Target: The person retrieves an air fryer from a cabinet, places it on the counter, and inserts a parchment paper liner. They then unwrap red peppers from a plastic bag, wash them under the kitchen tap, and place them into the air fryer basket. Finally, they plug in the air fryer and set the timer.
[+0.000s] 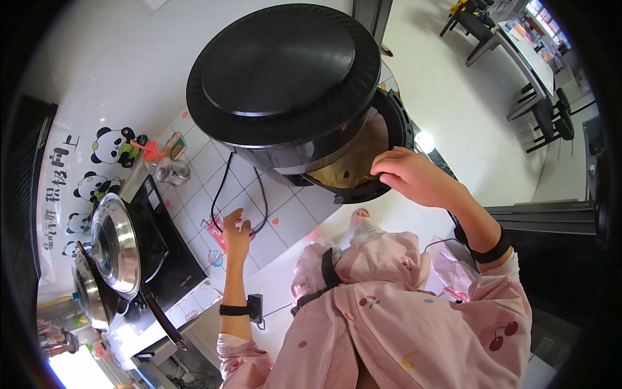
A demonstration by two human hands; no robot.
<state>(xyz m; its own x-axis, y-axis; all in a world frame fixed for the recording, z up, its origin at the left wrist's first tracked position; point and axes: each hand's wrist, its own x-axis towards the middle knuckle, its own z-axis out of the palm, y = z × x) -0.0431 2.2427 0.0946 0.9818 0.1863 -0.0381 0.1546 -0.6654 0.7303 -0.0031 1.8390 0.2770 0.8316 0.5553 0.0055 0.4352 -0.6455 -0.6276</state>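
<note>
A large black air fryer (277, 63) stands on the tiled counter with its drawer basket (407, 121) pulled partly out. Inside the basket lies a yellowish-brown paper liner (352, 160) with a small dark spot on it. My right hand (408, 172) is at the basket's near rim, thumb and fingers close together over the liner's edge. Whether they pinch the paper cannot be made out. My left hand (236, 233) hovers over the counter by a black power cord (265, 194), fingers loosely curled and apart, nothing in them.
To the left, a black cooktop (180, 262) bears a lidded pan (115, 245), its handle jutting past the counter edge. A second lidded pan (90, 291) is beside it. A clear glass jar (172, 171) stands near the wall. A table (529, 56) and chairs are far right.
</note>
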